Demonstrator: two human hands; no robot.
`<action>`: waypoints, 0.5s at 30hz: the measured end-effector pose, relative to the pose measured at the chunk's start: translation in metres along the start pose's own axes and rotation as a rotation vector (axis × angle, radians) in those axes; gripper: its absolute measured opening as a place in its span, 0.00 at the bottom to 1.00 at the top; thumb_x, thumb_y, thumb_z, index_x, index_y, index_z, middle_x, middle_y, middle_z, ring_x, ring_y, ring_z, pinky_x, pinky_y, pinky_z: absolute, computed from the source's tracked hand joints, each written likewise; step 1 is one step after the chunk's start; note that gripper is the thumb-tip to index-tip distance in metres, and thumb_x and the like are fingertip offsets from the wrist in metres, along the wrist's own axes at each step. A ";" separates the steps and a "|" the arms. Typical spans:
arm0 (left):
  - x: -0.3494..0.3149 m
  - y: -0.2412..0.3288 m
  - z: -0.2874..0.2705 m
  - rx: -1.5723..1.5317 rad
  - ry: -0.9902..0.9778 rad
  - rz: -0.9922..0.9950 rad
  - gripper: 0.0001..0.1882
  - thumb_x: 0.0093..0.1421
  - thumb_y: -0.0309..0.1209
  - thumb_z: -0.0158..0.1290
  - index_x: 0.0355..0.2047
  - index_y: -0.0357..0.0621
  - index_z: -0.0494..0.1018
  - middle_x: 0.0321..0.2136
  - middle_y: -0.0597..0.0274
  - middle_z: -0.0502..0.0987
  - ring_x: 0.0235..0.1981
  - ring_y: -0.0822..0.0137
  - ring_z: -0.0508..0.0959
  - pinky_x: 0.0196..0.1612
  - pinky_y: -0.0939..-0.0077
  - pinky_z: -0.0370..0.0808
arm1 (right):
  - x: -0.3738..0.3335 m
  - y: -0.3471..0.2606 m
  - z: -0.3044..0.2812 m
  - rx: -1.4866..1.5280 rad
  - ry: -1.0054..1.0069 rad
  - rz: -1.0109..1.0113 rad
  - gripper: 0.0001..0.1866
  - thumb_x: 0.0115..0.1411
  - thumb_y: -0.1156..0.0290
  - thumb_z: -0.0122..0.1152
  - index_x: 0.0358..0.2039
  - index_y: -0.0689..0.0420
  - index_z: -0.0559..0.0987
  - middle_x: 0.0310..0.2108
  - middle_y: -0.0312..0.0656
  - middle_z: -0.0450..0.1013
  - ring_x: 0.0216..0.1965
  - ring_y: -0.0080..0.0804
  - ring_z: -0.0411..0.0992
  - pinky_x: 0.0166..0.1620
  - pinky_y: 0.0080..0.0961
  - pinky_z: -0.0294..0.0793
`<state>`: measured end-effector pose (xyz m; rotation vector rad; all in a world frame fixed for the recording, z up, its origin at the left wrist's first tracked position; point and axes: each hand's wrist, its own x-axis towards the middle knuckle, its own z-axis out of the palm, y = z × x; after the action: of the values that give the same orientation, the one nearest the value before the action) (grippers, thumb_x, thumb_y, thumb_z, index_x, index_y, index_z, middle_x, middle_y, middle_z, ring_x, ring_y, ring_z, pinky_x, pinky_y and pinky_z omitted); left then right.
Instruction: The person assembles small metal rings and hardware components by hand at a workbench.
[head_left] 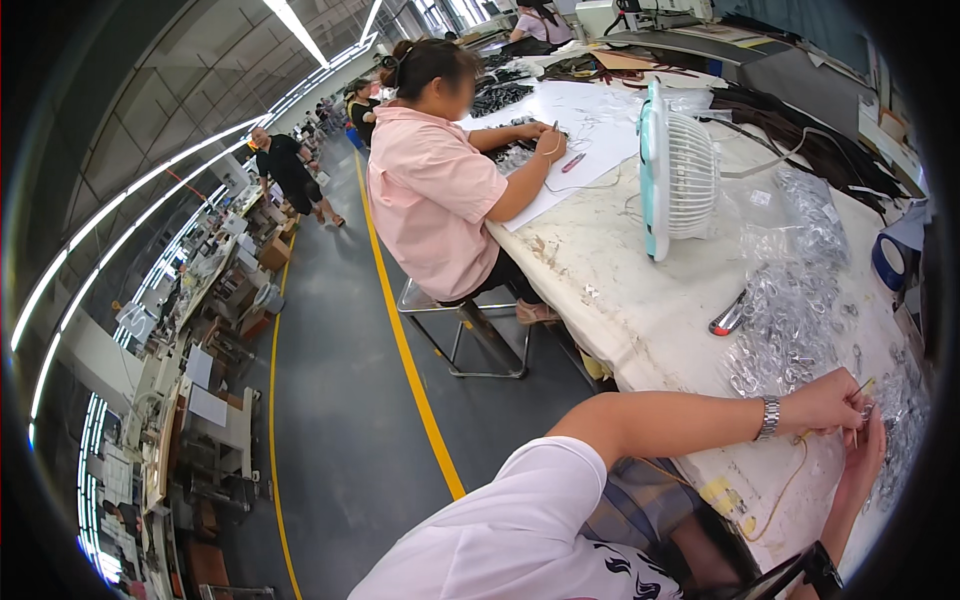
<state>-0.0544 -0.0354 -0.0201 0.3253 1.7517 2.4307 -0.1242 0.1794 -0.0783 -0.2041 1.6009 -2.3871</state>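
Both of my hands meet at the table's right side, fingertips together. My left hand [826, 402], with a metal-link watch [768, 418] on its wrist, is closed in a pinch. My right hand [866, 456] is closed just below it. A small shiny metal piece shows between the fingertips; its exact kind is too small to tell. A thin yellow cord [797, 478] hangs from under my hands and curves down across the table edge. Beside them lie clear plastic bags [790, 300] and a heap of small metal hooks [795, 368].
A red-handled cutter [728, 316] lies left of the bags. Behind stands a teal and white fan [680, 175]. A person in a pink shirt [430, 190] sits working farther along the table [600, 290]. Blue tape [888, 262] is at the right edge. An aisle with yellow lines runs left.
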 end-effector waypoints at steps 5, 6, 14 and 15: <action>-0.003 0.004 0.002 0.065 0.073 0.006 0.05 0.59 0.22 0.57 0.26 0.38 0.73 0.18 0.58 0.80 0.11 0.79 0.70 0.13 0.82 0.62 | -0.001 -0.002 -0.004 0.008 -0.014 0.016 0.20 0.72 0.58 0.57 0.56 0.58 0.77 0.51 0.36 0.76 0.50 0.20 0.75 0.51 0.18 0.74; -0.001 0.002 0.001 0.065 0.073 0.006 0.05 0.59 0.22 0.57 0.26 0.38 0.73 0.18 0.58 0.80 0.11 0.79 0.70 0.13 0.82 0.62 | -0.002 -0.003 -0.001 0.007 -0.014 0.017 0.20 0.72 0.58 0.57 0.56 0.58 0.77 0.51 0.36 0.76 0.50 0.20 0.75 0.51 0.18 0.74; 0.003 -0.002 -0.001 0.023 0.086 0.040 0.06 0.62 0.22 0.56 0.28 0.38 0.73 0.16 0.60 0.80 0.11 0.80 0.69 0.14 0.82 0.60 | -0.004 -0.005 0.004 0.021 0.024 0.003 0.20 0.72 0.56 0.58 0.56 0.56 0.78 0.51 0.34 0.77 0.50 0.17 0.74 0.50 0.16 0.72; 0.003 -0.001 -0.001 0.021 0.087 0.040 0.06 0.62 0.22 0.56 0.28 0.38 0.73 0.16 0.60 0.80 0.11 0.80 0.69 0.14 0.82 0.60 | -0.002 -0.005 0.000 0.020 0.024 0.005 0.20 0.72 0.56 0.58 0.56 0.56 0.78 0.51 0.34 0.77 0.50 0.17 0.74 0.50 0.16 0.72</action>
<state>-0.0574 -0.0349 -0.0209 0.2636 1.8235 2.4917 -0.1234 0.1814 -0.0739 -0.1686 1.5859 -2.4095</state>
